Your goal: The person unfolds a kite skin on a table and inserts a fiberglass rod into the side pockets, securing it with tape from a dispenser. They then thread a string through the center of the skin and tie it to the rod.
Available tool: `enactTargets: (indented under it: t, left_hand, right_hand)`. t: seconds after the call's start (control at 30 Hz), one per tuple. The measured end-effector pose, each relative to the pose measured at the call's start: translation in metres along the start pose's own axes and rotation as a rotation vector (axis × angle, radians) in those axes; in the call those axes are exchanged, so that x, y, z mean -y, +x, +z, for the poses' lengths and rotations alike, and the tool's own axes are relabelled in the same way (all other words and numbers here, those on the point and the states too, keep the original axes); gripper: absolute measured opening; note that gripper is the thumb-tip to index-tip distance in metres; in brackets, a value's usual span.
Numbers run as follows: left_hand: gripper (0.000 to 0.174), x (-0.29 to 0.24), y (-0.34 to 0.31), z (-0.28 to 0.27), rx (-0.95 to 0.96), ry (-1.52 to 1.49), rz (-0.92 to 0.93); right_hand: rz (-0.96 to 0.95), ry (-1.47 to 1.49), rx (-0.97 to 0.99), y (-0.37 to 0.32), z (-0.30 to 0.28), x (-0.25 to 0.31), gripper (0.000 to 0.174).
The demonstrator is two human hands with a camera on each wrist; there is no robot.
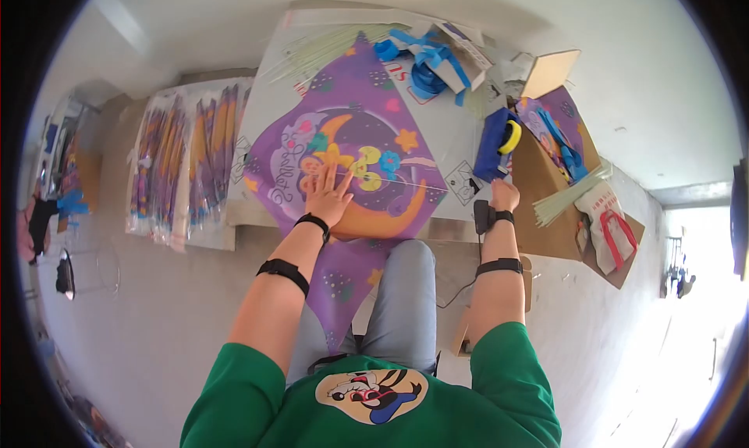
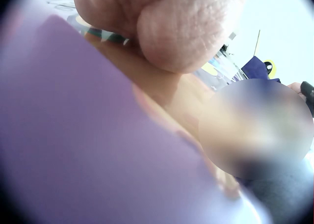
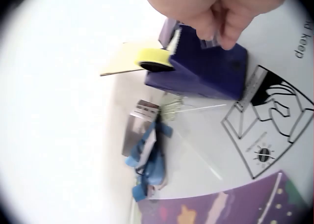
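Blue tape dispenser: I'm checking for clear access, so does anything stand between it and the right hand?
Nothing visible does. The right hand is at the near end of the tape dispenser, its fingertips right at that end; the purple sheet lies off to the left.

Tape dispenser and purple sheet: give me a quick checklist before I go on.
1. Left hand resting on the purple sheet: ok.
2. Sheet fully on the table: not ok; its near corner hangs past the edge.
3. Tape dispenser loaded: ok; yellow roll in place.
4. Right hand at the dispenser: ok; its grip appears to pinch a clear strip.
5. Strip cut free: cannot tell.
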State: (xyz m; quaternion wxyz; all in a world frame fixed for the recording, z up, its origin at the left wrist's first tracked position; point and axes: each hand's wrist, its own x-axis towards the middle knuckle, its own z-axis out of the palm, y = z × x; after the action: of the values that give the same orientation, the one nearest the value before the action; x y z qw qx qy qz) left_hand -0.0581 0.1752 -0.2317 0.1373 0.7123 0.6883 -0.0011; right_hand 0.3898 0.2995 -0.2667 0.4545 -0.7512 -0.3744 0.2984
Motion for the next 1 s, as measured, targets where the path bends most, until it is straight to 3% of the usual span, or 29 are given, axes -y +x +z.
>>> enactTargets:
  t: [0.03,0.1,0.13,0.23,0.33,0.4,0.53,1.0]
  left_hand:
    - [0.057,-0.001,-0.001,0.001,-0.002,-0.011,0.01]
    - [0.057,-0.001,0.002,0.0,-0.006,-0.013,-0.006]
    - [0.057,-0.001,0.001,0.0,-0.009,-0.006,0.0]
    - [0.057,-0.002,-0.002,0.0,-0.001,-0.007,0.013]
    - [0.056,-0.003,-0.002,-0.005,0.044,-0.034,-0.005]
    - [0.056,-0.004,-0.001,-0.006,0.053,-0.017,-0.009]
    - [0.056,-0.004,-0.002,-0.008,0.073,-0.005,-0.014]
    - [0.057,-0.003,-0.002,-0.005,0.051,-0.025,-0.01]
  right_hand:
    - [-0.133,-0.395,0.053,0.001,-0.005,-0.013,0.014]
    - [0.165,0.323,-0.088,-0.028,0.009,-0.002,0.014]
    - [0.159,0.172,-0.032,-0.048,0.015,0.013,0.013]
    - [0.086,0.166,0.269,-0.123,0.056,0.077,0.014]
    - [0.058,0.154,0.506,-0.168,0.115,0.092,0.014]
    - [0.068,0.158,0.564,-0.188,0.147,0.096,0.014]
    - [0.056,0.056,0.61,-0.203,0.178,0.094,0.015]
    - [0.006,-0.074,0.524,-0.202,0.187,0.087,0.018]
